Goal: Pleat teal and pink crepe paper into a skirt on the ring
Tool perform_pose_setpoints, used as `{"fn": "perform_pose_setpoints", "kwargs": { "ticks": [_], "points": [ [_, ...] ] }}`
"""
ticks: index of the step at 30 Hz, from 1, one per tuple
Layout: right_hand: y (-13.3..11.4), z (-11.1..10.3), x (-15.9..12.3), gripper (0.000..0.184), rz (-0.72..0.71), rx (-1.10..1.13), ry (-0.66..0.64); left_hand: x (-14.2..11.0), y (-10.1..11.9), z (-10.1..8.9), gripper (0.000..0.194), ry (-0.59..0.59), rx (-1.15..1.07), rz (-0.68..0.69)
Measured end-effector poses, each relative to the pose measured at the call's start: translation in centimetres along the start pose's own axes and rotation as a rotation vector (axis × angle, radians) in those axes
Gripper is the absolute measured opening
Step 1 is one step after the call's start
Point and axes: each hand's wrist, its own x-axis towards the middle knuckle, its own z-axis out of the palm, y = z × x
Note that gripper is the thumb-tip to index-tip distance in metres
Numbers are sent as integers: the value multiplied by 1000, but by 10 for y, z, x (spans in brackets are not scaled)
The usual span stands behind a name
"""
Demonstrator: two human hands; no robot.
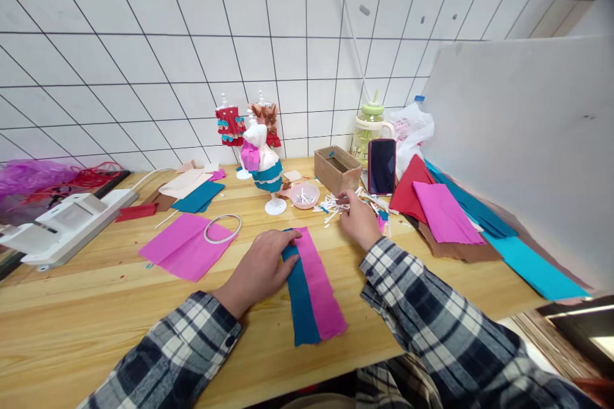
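Note:
My left hand point(263, 263) lies on the upper end of a teal crepe paper strip point(302, 307) and a pink crepe paper strip point(322, 287), which sit side by side with their long edges meeting. Its thumb and forefinger are apart, pressing the paper to the table. My right hand point(357, 220) reaches into a pile of small white strips point(330, 203), fingertips curled together; what they pinch is hidden. Just behind stands a small pink dish point(305, 195) with tiny pieces in it. A small dress form point(261, 160) wears white, pink and teal paper.
Two more dressed forms, a red one point(230, 124) and a brown one point(265, 118), stand behind. A cardboard box point(338, 169), phone point(382, 166) and green-lidded bottle point(369, 128) are at the back. Pink paper point(185, 246) under a white ring point(206, 230) and a power strip point(67, 236) lie left.

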Motion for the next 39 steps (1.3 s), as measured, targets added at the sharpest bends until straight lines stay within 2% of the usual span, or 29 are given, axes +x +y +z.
{"fn": "perform_pose_setpoints", "kwargs": {
  "ticks": [1,2,5,8,10,13,19,23,25,29,33,36,39],
  "points": [
    [1,0,0,45,-1,12,6,0,0,0,35,1,-3,0],
    [0,0,0,42,-10,29,14,0,0,0,35,1,-4,0],
    [-9,2,-4,17,-117,125,15,1,1,-1,35,5,2,3],
    [-22,5,-10,15,-261,302,-76,0,1,-1,35,9,15,9],
    [-31,6,-16,14,-306,393,-161,0,1,-1,36,8,24,13],
    [-40,10,-23,13,-349,443,-222,0,1,0,36,10,50,23],
    [-44,15,-28,14,-229,540,-318,1,1,-2,31,-11,98,53],
    [-43,16,-28,24,-111,599,-372,1,1,-2,27,-15,119,52],
    [-42,17,-28,23,-84,603,-385,1,1,-1,26,-18,124,46],
    [-43,16,-28,14,-111,593,-417,1,1,0,28,-19,132,37],
    [-46,15,-29,7,-198,511,-430,0,1,1,30,-15,129,36],
    [-46,14,-28,8,-262,543,-456,0,1,1,28,1,104,18],
    [-39,13,-24,17,-203,670,-438,1,-5,1,22,41,56,-47]
  ]
}}
